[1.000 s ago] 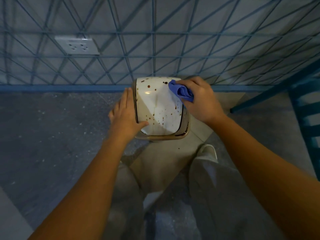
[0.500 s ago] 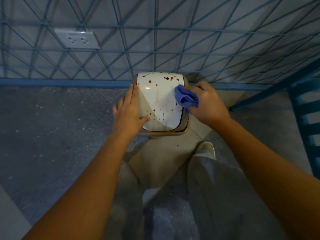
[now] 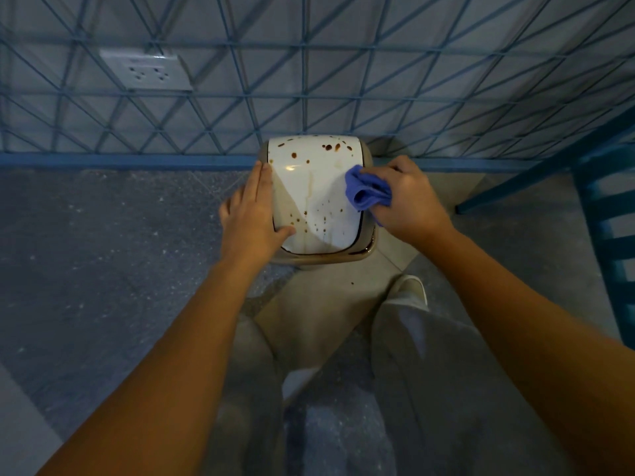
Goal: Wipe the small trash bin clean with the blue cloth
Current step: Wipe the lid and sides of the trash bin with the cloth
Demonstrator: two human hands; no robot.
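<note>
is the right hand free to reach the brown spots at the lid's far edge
Probably yes: the right hand holds the cloth on the lid, and nothing lies between it and the spots.

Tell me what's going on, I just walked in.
A person is wiping a small trash bin that stands on the floor by the wall. Their left hand rests flat against the bin's left side, steadying it, while the right hand grips a bunched blue cloth at the right edge of its lid. Brown spots dot the lid, so it is not yet clean.
</note>
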